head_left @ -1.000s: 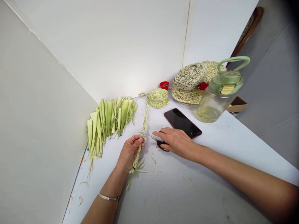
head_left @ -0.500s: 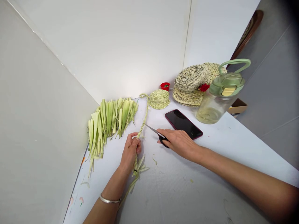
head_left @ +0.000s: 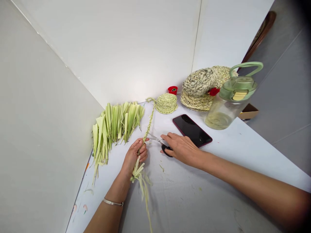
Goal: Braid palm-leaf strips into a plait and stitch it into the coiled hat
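Note:
My left hand (head_left: 136, 153) pinches a pale green braid of plant husk (head_left: 148, 126), its fingers closed round it. Above the hand the braid runs back to a coiled stack of the same braid (head_left: 166, 103). Below it hang the loose ends (head_left: 138, 171), bound with a dark tie, with long strands trailing down. In my right hand (head_left: 181, 147) is a pair of scissors (head_left: 158, 139) with black handles, fingers closed on the grips. The blades look slightly parted and point left, their tips close beside the braid just above my left fingers; whether they touch it I cannot tell.
A pile of green husks (head_left: 116, 123) lies at the left. Behind my right hand is a dark phone (head_left: 191, 129). A green-lidded bottle (head_left: 222, 106), large braided coils (head_left: 199, 85) and a red cup (head_left: 172, 90) stand at the back. White walls border the table (head_left: 175, 194).
My left hand has turned and lifted the braid a little, and its loose ends have swung round to hang lower right. The scissors have shifted slightly left and down, their blades now parted.

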{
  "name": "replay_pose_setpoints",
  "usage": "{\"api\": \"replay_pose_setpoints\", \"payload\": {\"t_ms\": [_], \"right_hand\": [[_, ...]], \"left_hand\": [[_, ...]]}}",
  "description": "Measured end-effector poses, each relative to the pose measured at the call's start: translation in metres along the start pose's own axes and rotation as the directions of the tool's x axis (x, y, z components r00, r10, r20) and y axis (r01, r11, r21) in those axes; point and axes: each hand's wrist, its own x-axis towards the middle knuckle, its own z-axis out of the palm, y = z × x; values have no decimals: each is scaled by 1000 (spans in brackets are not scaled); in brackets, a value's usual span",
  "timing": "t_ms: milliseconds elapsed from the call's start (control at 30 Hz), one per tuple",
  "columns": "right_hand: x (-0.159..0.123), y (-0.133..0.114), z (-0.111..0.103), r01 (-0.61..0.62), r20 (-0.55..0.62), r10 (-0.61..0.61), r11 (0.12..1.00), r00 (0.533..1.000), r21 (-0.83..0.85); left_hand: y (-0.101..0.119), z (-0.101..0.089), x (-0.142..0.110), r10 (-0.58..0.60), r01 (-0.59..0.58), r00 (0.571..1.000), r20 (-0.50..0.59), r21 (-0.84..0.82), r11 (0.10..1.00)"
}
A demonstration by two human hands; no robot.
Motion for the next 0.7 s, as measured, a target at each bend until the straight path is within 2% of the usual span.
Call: {"api": "replay_pose_setpoints", "payload": {"t_ms": [300,700], "right_hand": [[10,3,0,73,56,-71,997,996,-18],[11,-10,-11,45,40,-42,996,998,-76]], "left_hand": [[-3,-4,1,-9,11,999,45,-48,999],[-6,2,0,-8,10,998,68,-31,999]]}}
